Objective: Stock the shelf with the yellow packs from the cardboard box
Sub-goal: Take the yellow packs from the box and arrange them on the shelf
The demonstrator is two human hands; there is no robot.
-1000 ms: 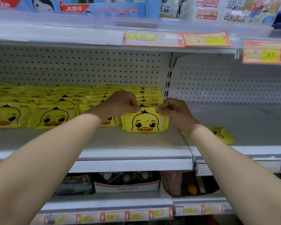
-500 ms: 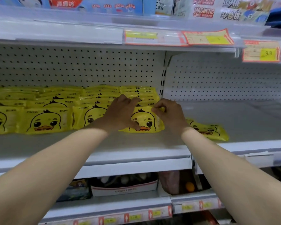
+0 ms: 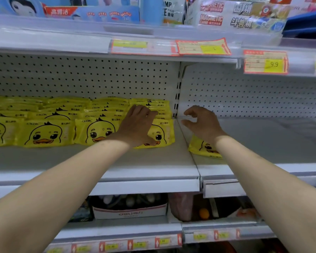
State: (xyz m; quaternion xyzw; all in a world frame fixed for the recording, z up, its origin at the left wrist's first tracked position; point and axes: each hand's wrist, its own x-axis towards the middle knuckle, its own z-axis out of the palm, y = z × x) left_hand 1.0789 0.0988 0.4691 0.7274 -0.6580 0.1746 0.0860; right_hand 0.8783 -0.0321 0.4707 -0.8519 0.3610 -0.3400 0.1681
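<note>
Spanning the whole view, the white metal shelf (image 3: 153,161) runs beneath the left hand (image 3: 137,126) and the right hand (image 3: 204,126), and a perforated back panel (image 3: 80,77) rises just beyond their fingertips. Rows of yellow duck-face packs (image 3: 47,132) fill the bay left of the left fingers, lying overlapped from the back panel toward the front edge. The left hand lies flat on the rightmost front pack (image 3: 164,132), its fingers (image 3: 144,112) straight, reaching over that pack's top edge onto the packs behind, the thumb down at its front edge. The right hand hovers just right of the upright divider (image 3: 178,92), fingers loosely curled, thumb and forefinger apart, holding nothing. A lone duck-face pack (image 3: 201,148) lies on the shelf below that hand's wrist, partly hidden by the forearm. Well above the right fingers hangs a price tag (image 3: 265,63) reading 9.9.
</note>
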